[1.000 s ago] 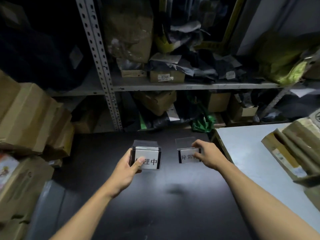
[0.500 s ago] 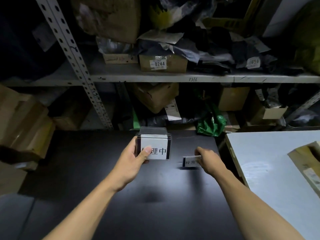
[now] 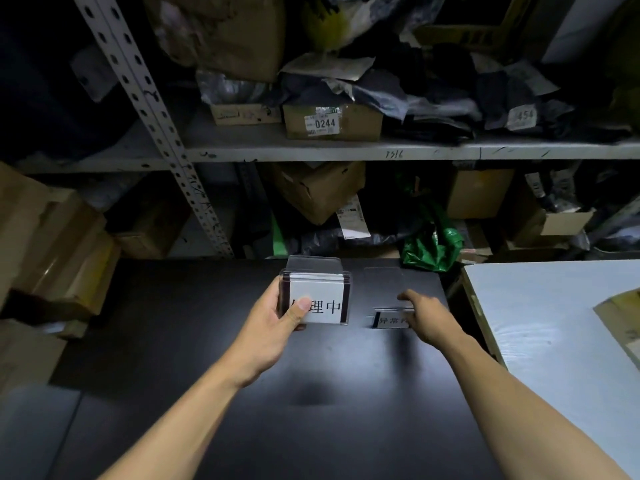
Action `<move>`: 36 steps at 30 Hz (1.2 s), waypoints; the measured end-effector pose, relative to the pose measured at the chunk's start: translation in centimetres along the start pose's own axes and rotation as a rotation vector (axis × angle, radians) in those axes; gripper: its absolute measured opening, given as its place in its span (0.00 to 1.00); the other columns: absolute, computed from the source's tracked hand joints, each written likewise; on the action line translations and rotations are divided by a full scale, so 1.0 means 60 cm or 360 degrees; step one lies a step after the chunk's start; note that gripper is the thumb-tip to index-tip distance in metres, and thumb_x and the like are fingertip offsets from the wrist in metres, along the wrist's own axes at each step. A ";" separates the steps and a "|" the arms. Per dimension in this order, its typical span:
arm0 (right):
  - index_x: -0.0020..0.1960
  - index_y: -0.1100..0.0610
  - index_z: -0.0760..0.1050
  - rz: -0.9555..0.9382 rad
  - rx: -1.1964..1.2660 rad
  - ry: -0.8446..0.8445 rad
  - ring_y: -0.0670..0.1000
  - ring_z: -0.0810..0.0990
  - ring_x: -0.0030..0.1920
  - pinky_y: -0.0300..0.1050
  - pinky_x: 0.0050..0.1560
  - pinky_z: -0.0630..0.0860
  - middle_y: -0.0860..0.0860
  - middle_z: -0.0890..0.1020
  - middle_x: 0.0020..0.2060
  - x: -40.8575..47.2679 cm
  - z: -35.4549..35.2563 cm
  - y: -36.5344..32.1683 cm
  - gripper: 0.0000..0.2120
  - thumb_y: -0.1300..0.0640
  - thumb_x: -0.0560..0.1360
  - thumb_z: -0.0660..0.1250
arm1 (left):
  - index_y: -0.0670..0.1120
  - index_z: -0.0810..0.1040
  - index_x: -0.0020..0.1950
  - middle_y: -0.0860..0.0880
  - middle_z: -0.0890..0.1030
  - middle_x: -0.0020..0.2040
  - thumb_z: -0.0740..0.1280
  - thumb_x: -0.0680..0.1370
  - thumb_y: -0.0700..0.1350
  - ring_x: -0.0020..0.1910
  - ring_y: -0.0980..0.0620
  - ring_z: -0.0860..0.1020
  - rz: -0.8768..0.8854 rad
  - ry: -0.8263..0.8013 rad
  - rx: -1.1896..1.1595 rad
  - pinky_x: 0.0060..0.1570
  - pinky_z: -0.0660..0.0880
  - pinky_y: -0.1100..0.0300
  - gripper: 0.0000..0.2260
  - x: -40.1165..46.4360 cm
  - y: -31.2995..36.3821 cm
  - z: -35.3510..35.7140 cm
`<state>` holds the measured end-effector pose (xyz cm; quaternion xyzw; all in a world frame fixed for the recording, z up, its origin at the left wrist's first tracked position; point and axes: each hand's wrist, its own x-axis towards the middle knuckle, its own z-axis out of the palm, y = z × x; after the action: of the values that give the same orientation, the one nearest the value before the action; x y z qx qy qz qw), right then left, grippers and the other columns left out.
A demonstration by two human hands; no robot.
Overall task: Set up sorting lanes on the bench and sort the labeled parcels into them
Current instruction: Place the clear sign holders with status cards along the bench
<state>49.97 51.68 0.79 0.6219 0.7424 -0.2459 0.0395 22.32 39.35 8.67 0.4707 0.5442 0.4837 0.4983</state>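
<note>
The stack of sign holders point(image 3: 317, 299) is what I'm watching first: clear acrylic stands with white cards, the front one printed in large characters, held up just above the black bench point(image 3: 242, 393) near its far edge. My left hand point(image 3: 273, 327) grips it from the left side, thumb curled over the front card and covering its first character, fingers wrapped behind, so the pack stays together and upright with the print toward me. Just to the right, a single sign point(image 3: 389, 318) sits on the bench, its card facing me and its clear back plate rising behind. My right hand point(image 3: 427, 318) rests on that sign's right end, fingers bent over the top edge and front; I judge this a light steadying hold while the stand is squared on the surface, though how tightly the fingers close I cannot tell. I read this as the lane-marking step: one marker going down at the right, the rest kept in reserve for spots further left. The bench in front of me is bare dark surface, room for lanes. To the right a white table point(image 3: 554, 334) abuts it, with a parcel point(image 3: 623, 323) at its edge. Behind stands a shelf point(image 3: 346, 150) crowded with boxes and bags, one box point(image 3: 332, 123) labelled 0244.
</note>
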 end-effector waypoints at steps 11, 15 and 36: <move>0.56 0.40 0.76 -0.0717 0.0717 0.0145 0.34 0.78 0.50 0.31 0.47 0.73 0.36 0.81 0.50 -0.215 -0.139 -0.290 0.09 0.46 0.81 0.59 | 0.59 0.73 0.60 0.57 0.82 0.54 0.67 0.78 0.52 0.54 0.53 0.80 0.0052 0.0003 0.0100 0.45 0.79 0.59 0.11 -0.107 0.062 -0.059; 0.52 0.48 0.79 -0.0723 0.0728 -0.0194 0.40 0.79 0.44 0.46 0.43 0.76 0.46 0.83 0.46 -0.284 -0.137 -0.364 0.15 0.41 0.82 0.57 | 0.65 0.68 0.65 0.62 0.79 0.57 0.66 0.79 0.48 0.56 0.57 0.79 0.0070 -0.0054 0.0124 0.45 0.78 0.61 0.18 -0.173 0.091 -0.109; 0.57 0.54 0.78 -0.0722 0.0785 0.0238 0.43 0.82 0.48 0.40 0.51 0.79 0.44 0.83 0.47 -0.425 -0.168 -0.495 0.07 0.57 0.80 0.66 | 0.76 0.53 0.71 0.83 0.61 0.62 0.66 0.78 0.55 0.60 0.75 0.70 0.0168 -0.0241 0.0159 0.47 0.77 0.68 0.30 -0.362 0.140 -0.260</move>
<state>30.12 29.64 28.29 0.4480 0.7809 -0.3742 -0.2223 8.32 17.60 19.50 0.5583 0.5028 0.4445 0.4877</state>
